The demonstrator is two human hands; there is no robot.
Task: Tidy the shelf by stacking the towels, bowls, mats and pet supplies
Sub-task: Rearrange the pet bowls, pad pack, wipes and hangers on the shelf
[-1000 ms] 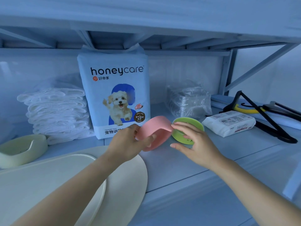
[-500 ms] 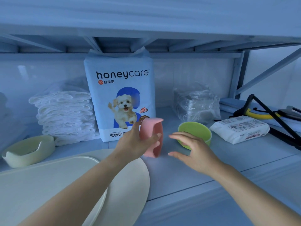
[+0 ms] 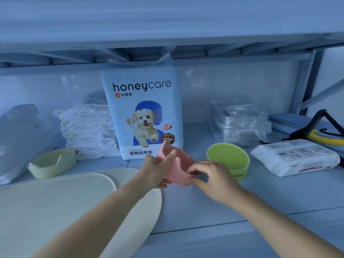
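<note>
Shelf (image 3: 214,211): mat (image 3: 55,205) overhangs front edge, could slide off if elbowed; green bowl (image 3: 228,159) mid-shelf; pink bowl (image 3: 176,168) beside it, pinched by left hand (image 3: 158,168) and right hand (image 3: 214,179), may buckle and slip while nesting

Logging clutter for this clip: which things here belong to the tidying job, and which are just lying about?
Job: pink bowl in both hands, green bowl, cream bowl, towels, mats, training pads pack.
Lying about: hangers, clear plastic bag.
</note>
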